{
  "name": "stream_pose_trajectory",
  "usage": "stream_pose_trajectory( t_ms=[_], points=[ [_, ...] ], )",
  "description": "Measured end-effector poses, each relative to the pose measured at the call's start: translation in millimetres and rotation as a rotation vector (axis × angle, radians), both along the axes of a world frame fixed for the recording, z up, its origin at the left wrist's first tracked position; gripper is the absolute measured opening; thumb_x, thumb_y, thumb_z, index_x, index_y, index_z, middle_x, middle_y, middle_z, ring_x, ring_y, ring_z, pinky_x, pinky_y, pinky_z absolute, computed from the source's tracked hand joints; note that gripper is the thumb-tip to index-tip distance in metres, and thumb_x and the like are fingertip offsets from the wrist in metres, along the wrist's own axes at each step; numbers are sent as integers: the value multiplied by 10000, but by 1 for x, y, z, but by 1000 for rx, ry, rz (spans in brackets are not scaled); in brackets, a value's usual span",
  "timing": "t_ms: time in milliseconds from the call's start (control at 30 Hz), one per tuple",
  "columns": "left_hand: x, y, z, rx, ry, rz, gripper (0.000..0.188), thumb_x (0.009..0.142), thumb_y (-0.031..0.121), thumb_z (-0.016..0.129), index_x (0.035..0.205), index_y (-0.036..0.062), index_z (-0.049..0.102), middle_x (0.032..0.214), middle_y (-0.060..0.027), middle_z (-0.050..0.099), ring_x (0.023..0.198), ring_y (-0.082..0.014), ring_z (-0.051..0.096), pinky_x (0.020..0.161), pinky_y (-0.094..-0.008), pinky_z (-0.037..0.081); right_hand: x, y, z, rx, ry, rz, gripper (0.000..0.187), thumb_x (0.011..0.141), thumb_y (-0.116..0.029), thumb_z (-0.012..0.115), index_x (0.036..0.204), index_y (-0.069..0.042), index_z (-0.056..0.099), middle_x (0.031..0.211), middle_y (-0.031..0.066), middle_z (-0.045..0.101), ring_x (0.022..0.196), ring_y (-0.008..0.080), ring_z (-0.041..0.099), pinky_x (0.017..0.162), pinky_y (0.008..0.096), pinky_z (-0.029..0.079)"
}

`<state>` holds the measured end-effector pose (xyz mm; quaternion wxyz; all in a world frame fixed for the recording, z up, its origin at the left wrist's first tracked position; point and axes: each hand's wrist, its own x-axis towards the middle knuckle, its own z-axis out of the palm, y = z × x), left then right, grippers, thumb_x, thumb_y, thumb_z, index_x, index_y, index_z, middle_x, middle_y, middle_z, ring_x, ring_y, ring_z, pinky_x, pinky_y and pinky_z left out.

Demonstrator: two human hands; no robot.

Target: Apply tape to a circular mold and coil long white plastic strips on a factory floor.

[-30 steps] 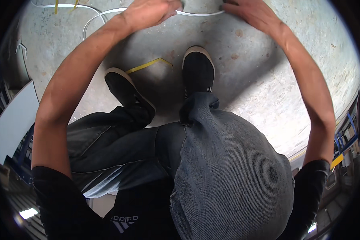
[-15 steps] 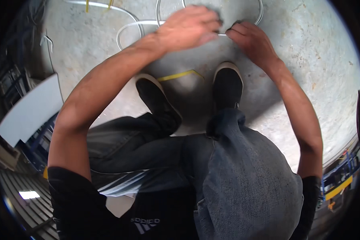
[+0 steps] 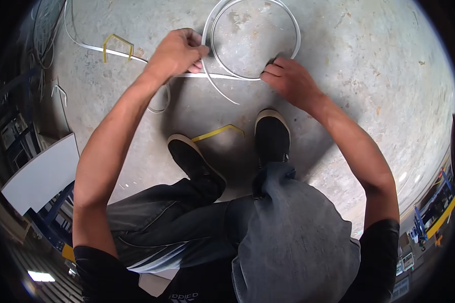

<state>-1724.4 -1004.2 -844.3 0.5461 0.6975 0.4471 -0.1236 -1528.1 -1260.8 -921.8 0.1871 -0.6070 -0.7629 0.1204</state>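
A white cable or thin strip is wound into a round coil above the floor in front of me. My left hand is closed in a pinch on a strand at the coil's left side. Below it, a loose end curves down toward my shoes. My right hand grips the coil's lower right edge, its fingertips partly in shadow. A straight length of the strip runs between the hands and past the left one. Farther left, more of the white strip trails over the floor to a small loop under my left wrist.
One bent yellow strap lies across the trailing strip, another yellow strap near my shoes. Tangled wires are at the far left. A white panel stands at left, blue and yellow racking at right.
My left hand has moved left, away from the right hand, and now pinches a strand. The right hand keeps its grip. The view has shifted, showing more of the coil.
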Motion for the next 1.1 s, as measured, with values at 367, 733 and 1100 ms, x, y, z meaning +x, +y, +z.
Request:
stream_pose_trajectory(
  t_ms=[367, 733, 1100],
  points=[
    [34, -76, -39, 249, -29, -24, 295, 971, 169, 694, 1109, -56, 561, 875, -270, 746, 778, -419, 755, 771, -486, 604, 2, -8, -8, -31, 90, -22, 189, 841, -84, 659, 1022, -114, 699, 1014, 14, 653, 998, 240, 635, 807, 379, 573],
    [40, -31, -50, 504, -17, 245, 472, 983, 209, 698, 1350, -38, 531, 908, -214, 782, 763, -377, 760, 772, -459, 599, 1, -12, -16, -12, 203, -58, 176, 879, -54, 686, 1048, -69, 733, 1043, 68, 694, 1015, 281, 668, 855, 407, 578],
    [3, -82, -67, 680, -40, -79, 405, 974, 163, 644, 1370, 91, 601, 861, -276, 737, 847, -494, 721, 800, -556, 574, -3, -14, -15, 1, 92, -113, 167, 860, -64, 687, 1019, -109, 700, 999, 46, 655, 991, 256, 651, 838, 379, 584]
  ],
)
